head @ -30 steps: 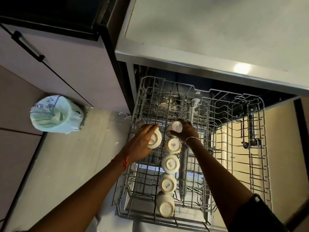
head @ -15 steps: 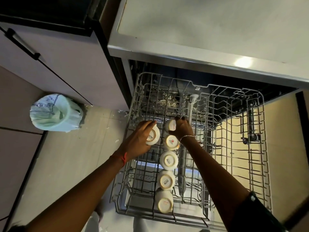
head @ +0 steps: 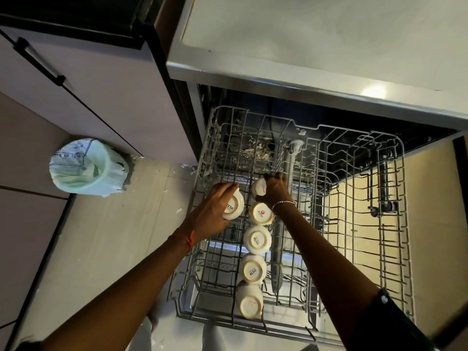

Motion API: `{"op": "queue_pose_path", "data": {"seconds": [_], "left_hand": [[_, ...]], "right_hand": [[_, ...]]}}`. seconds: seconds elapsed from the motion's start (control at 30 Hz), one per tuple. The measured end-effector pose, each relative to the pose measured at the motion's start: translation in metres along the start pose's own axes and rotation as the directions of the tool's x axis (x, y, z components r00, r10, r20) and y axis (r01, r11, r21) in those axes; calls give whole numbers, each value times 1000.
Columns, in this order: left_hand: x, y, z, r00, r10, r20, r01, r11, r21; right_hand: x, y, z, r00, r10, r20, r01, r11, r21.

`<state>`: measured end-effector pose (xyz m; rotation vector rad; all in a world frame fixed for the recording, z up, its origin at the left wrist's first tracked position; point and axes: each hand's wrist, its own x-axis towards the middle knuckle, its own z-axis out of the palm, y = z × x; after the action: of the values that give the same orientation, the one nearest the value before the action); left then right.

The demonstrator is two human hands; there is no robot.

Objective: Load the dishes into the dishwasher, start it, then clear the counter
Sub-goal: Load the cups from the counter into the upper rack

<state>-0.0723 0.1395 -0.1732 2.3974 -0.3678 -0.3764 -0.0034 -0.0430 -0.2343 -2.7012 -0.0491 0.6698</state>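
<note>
Loading is partway: four upturned cups [head: 257,240] line the pulled-out rack [head: 367,249], the left hand [head: 211,214] grips a fifth cup [head: 234,206] beside them, the right hand [head: 274,192] grips a sixth cup [head: 257,190] at the row's far end; starting and counter-clearing remain

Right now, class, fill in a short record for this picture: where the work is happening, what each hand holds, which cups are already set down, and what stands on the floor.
place: pulled-out wire rack, seen from above
left hand: grips an upturned cup at the rack's left side
right hand: grips a tilted cup at the far end of the row
set down: row of four cups, bases up, running toward the rack's near edge
rack's right half: no dishes visible
floor: bin lined with a green bag, beside the cabinet
</note>
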Motion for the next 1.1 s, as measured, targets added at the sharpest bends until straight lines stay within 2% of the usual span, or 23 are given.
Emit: {"op": "queue_pose_path", "data": {"seconds": [0.1,0.2,0.33,0.5,0.8,1.1], "left_hand": [[0,1,2,1000,2,0,-2,1000,-1],[1,2,4,1000,-3,6,3,1000,0],[0,2,5,1000,-2,13,2,1000,-5],[-1,0,6,1000,-17,22,17,1000,-2],[3,-3,8,999,-2,34,1,1000,16],[11,-4,14,999,5,38,-5,1000,14]], "right_hand": [[2,2,-3,998,18,56,-19,1000,21],[2,5,-8,999,0,43,-3,998,60],[3,7,-14,998,13,60,-24,983,183],[-3,10,-14,1000,-6,-28,13,969,247],[-15,-3,-2,993,17,-121,9,977,211],[-11,7,-11,998,63,-16,-57,971,234]]}}
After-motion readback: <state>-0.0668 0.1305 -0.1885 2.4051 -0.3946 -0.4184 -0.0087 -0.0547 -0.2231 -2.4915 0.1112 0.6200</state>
